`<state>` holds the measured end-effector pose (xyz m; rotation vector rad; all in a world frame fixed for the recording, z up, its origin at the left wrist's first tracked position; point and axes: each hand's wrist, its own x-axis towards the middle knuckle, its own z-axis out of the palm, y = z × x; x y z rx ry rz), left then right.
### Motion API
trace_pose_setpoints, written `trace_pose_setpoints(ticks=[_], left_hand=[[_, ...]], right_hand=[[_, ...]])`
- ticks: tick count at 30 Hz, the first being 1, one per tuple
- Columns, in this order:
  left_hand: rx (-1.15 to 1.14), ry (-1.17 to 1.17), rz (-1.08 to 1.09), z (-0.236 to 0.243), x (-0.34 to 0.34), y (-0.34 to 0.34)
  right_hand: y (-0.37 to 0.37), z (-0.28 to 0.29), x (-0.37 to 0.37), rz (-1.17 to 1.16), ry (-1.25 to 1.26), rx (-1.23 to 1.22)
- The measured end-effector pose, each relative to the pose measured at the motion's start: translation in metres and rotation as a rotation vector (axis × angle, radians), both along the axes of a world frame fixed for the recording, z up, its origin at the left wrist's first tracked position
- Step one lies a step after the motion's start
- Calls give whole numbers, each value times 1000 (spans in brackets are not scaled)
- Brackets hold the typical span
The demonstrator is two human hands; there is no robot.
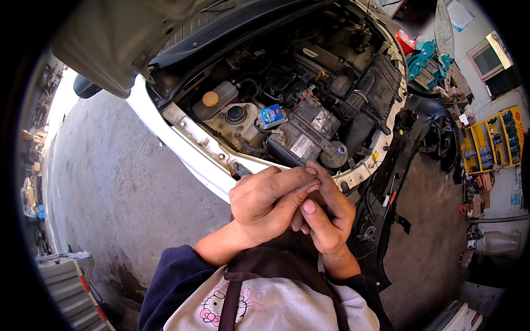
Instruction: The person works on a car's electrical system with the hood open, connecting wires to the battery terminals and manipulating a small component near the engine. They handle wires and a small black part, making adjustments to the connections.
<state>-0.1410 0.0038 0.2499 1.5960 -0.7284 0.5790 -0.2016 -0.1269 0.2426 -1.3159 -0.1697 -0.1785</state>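
My left hand [268,204] and my right hand [331,218] meet in front of my chest, near the white front edge of a car. The left hand's thumb and forefinger are pinched together. Curled fingers of the right hand close in against those fingertips. Whatever lies between them, if anything, is too small or hidden to make out. Just beyond my hands, in the open engine bay, sits a black car battery [284,151]. A small blue box [272,115] rests beside it. Farther left is a coolant reservoir [221,95] with a yellow-orange cap [210,99].
The raised hood [110,38] fills the upper left. A detached black bumper part [381,231] lies on the floor to the right, beside the car's front. A yellow rack [491,140] with bottles and parts stands by the right wall. Ridged metal panelling [69,289] is at lower left.
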Motion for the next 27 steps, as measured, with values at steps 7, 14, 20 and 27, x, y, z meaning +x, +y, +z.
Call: trace_pose_setpoints(ticks=[7, 14, 20, 27], left_hand=[[3, -47, -5, -1, 2, 0], [-70, 15, 4, -1, -4, -3], [18, -85, 30, 0, 0, 1], [73, -147, 49, -2, 0, 4]], right_hand=[[0, 1, -2, 8, 3, 31], [1, -3, -3, 25, 11, 37], [1, -4, -3, 20, 6, 18], [2, 1, -3, 24, 0, 40]])
